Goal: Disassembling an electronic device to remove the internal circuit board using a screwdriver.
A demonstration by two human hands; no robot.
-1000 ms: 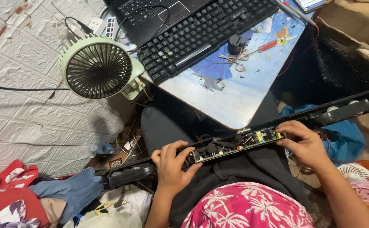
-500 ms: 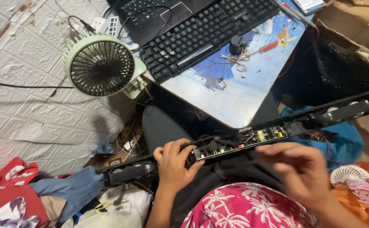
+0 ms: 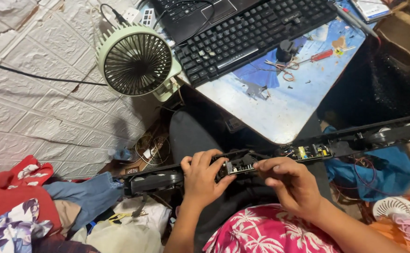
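1. The long black soundbar (image 3: pixel 280 154) is lying across the person's lap, its casing opened so the circuit boards are showing; the left hand (image 3: pixel 204 177) is wrapping its fingers around the bar just beside a grey board, gripping it firmly
2. The right hand (image 3: pixel 291 182) is resting its fingertips (image 3: pixel 261 165) on the bar's upper edge next to that board, pinching lightly at something there; I cannot tell whether it is actually holding a part or only touching the housing
3. Judging from this, the bar is balancing only on the knees and the left hand, so a slip could be tipping its far end, which is overhanging to the right, down toward the orange fan (image 3: pixel 402 215) on the floor
4. The exposed board with yellow parts (image 3: pixel 310 152) is sitting unprotected, and bare fingers brushing it could be bending or shorting components
5. Loose red wire (image 3: pixel 366 171) is hanging under the bar and could be snagging on the blue cloth (image 3: pixel 378 168)
6. The small green fan (image 3: pixel 137 61) is standing at the counter (image 3: pixel 280 112) edge, near the keyboard (image 3: pixel 256 33) and the red-handled screwdriver (image 3: pixel 315 57)
7. The bar's right end is running out of frame, the part under the right fingertips is too small to make out, and the space beneath the counter is too dark to be reading
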